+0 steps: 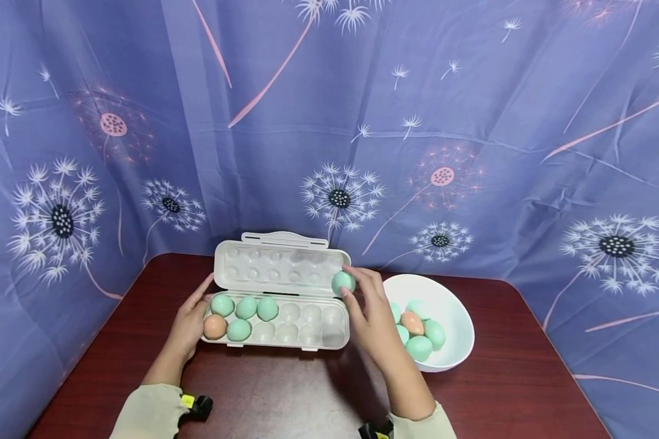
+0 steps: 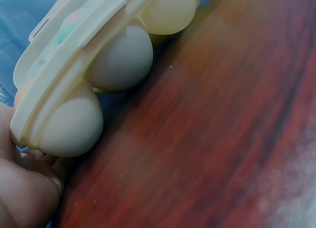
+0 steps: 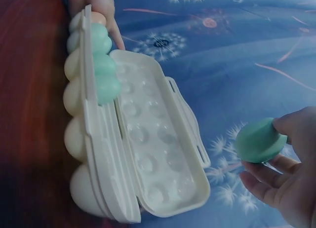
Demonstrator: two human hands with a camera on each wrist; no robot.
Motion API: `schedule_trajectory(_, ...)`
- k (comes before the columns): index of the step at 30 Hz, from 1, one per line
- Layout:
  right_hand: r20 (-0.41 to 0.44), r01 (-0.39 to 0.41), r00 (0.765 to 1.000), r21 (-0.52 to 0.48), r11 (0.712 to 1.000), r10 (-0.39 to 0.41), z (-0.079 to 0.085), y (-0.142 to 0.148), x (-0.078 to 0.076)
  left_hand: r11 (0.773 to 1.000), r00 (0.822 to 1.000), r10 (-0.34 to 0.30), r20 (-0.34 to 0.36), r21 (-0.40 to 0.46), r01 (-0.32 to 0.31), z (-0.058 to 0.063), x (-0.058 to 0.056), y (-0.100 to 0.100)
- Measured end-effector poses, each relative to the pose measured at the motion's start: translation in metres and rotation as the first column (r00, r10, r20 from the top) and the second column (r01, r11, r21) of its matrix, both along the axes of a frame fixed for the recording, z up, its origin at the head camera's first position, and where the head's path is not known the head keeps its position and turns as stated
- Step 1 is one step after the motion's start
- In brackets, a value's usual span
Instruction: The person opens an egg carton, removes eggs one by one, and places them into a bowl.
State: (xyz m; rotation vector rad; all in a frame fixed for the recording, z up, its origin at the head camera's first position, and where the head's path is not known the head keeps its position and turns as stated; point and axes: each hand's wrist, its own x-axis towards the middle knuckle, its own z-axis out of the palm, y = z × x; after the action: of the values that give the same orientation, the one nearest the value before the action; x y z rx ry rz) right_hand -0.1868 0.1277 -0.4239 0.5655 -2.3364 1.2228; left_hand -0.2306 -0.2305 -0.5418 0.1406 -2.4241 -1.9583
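Observation:
A white egg carton (image 1: 329,341) lies with its lid folded back on the table. Several green eggs (image 1: 246,308) and one brown egg (image 1: 215,327) sit in the cups of its left part; the cups to the right hold nothing. My left hand (image 1: 185,323) rests against the carton's left end, its fingers partly hidden behind it; in the left wrist view the thumb side (image 2: 27,188) lies by the end cup. My right hand (image 1: 370,314) pinches a green egg (image 3: 260,140) between thumb and fingers, above the carton's right end, near the lid.
To the right of the carton stands a white bowl (image 1: 457,329) with several green eggs (image 1: 419,348) and a brown egg (image 1: 412,323) in it. The dark red wooden table (image 1: 274,396) meets a blue dandelion-print curtain (image 1: 285,152) at its back and sides.

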Motion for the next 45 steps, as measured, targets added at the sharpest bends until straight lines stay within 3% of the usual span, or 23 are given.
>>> schedule_trajectory(6,-0.027,0.066,0.997,-0.043,0.997,-0.067,0.003,0.017,0.001,1.0,1.0,-0.008,-0.003,0.01,0.008,0.001,0.0,0.0)
schedule_trajectory(15,0.006,0.156,0.988,-0.055,0.986,-0.156,0.003,0.039,0.0,1.0,1.0,-0.005,-0.008,0.0,0.005,0.001,0.001,0.0)
schedule_trajectory(22,0.125,0.262,0.959,-0.065,0.963,-0.253,0.002,0.067,-0.006,1.0,1.0,-0.005,-0.008,-0.001,0.005,0.001,0.002,0.0)
schedule_trajectory(31,0.291,0.334,0.898,0.043,0.942,-0.331,-0.002,0.08,-0.013,1.0,1.0,-0.012,-0.004,-0.004,0.012,0.003,0.002,0.0)
schedule_trajectory(37,0.368,0.306,0.865,0.153,0.94,-0.342,-0.007,0.081,-0.015,1.0,1.0,-0.018,-0.009,0.005,0.018,0.002,0.002,-0.001)
schedule_trajectory(45,0.405,0.262,0.838,0.289,0.921,-0.365,-0.013,0.08,-0.016,1.0,0.999,-0.028,-0.023,0.011,0.028,0.001,0.001,0.0)
